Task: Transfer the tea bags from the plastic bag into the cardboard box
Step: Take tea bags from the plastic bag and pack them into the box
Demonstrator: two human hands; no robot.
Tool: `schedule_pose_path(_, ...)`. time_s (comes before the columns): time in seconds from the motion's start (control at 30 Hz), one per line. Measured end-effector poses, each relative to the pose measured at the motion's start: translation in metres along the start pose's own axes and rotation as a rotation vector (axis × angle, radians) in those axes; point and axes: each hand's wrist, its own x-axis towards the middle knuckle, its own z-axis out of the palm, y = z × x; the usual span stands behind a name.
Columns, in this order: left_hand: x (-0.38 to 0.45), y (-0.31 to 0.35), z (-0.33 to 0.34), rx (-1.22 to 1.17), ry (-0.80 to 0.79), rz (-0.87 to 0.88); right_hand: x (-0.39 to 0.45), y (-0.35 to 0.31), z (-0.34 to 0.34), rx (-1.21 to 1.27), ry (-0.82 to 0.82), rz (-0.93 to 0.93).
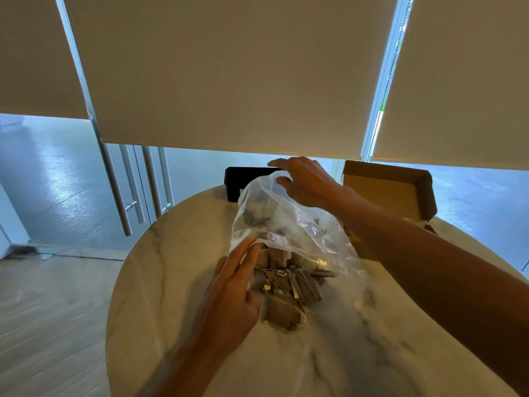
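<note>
Head view: a thin, floppy bag point(289, 222) of light tea bags point(289, 285) lies mid-surface point(171, 282). Box point(389, 190) at two o'clock. Left hand point(229, 299) touches the bag's mouth, right hand point(303, 181) hovers above, each grip apart. Likely best held at the rim.

Marble table point(160, 282): bag point(286, 224), box point(395, 190).

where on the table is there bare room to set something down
Bare marble lies along the table edge left of the left hand, and across the near side below the tea bags. It is crowded at the far right, where the plastic bag, the right hand, the cardboard box and a black box sit close.
</note>
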Motion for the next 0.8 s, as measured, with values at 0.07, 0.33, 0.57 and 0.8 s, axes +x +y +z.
schedule_pose_path(0.07, 0.0, 0.0, 0.0, -0.01, 0.001, -0.006, -0.015, -0.011, -0.012, 0.116, 0.041, 0.019)
schedule_pose_path(0.33, 0.007, -0.003, 0.0, 0.02, -0.026, -0.021, -0.145, -0.03, -0.033, 0.342, -0.183, 0.02)
schedule_pose_path(0.57, 0.008, -0.003, -0.004, 0.039, -0.072, -0.026, -0.188, 0.002, 0.0, 0.086, -0.106, 0.078)
schedule_pose_path(0.8, 0.009, -0.003, -0.007, 0.048, -0.124, -0.005, -0.191, 0.005, 0.001, 0.141, -0.222, 0.094)
